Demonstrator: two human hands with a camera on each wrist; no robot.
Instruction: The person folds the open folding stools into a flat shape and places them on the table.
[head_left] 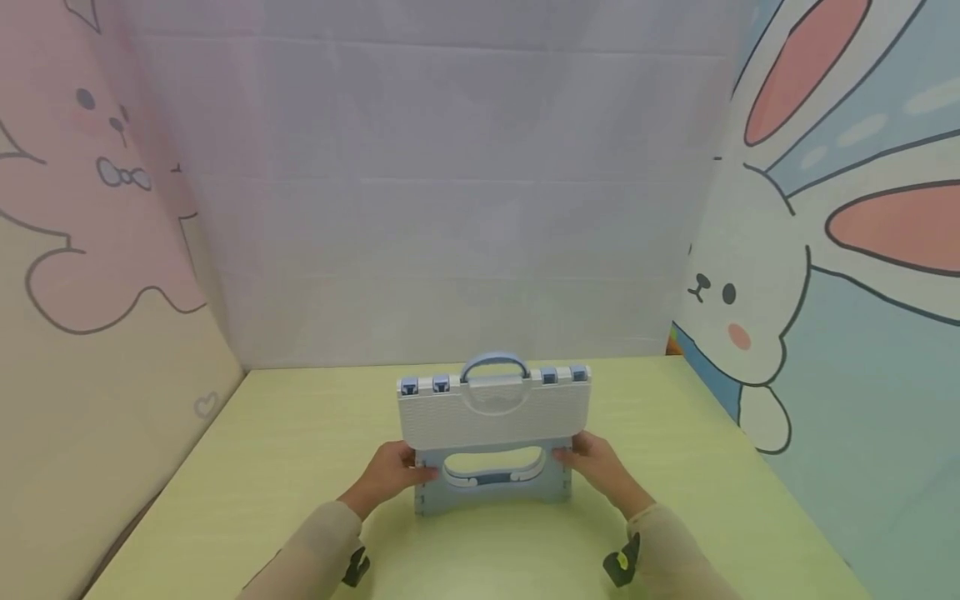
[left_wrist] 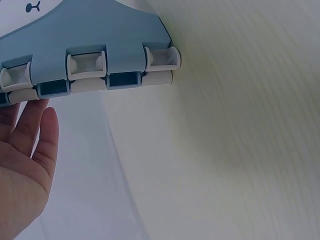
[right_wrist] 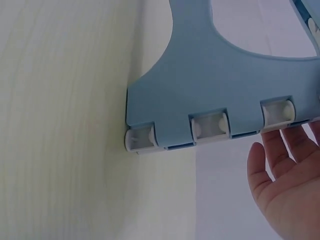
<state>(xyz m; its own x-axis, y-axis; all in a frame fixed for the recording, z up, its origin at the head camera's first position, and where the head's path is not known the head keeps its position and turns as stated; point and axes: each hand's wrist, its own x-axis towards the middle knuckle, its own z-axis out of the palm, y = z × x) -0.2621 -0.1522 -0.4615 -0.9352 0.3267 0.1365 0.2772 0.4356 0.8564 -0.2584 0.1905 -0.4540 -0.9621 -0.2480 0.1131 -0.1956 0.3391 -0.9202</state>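
Note:
A folding step stool [head_left: 495,433] stands upright on the table between both hands. Its upper panel is white, with a light blue carry handle [head_left: 495,358] arched on top; the lower leg panel [head_left: 491,500] is light blue with an oval cut-out. My left hand [head_left: 390,475] grips the left side edge, thumb on the front face. At the opposite edge, my right hand [head_left: 600,468] holds on in the same way. Both wrist views show the blue panel [left_wrist: 115,30] with white hinge knuckles along its edge, and fingers [right_wrist: 295,145] reaching behind it.
The pale yellow-green table [head_left: 300,417] extends around the stool. A white sheet [head_left: 450,208] hangs behind it. Cartoon-printed panels [head_left: 112,250] flank the left side, and a rabbit panel [head_left: 750,292] borders the right. Dark straps [head_left: 621,562] show at the sleeves.

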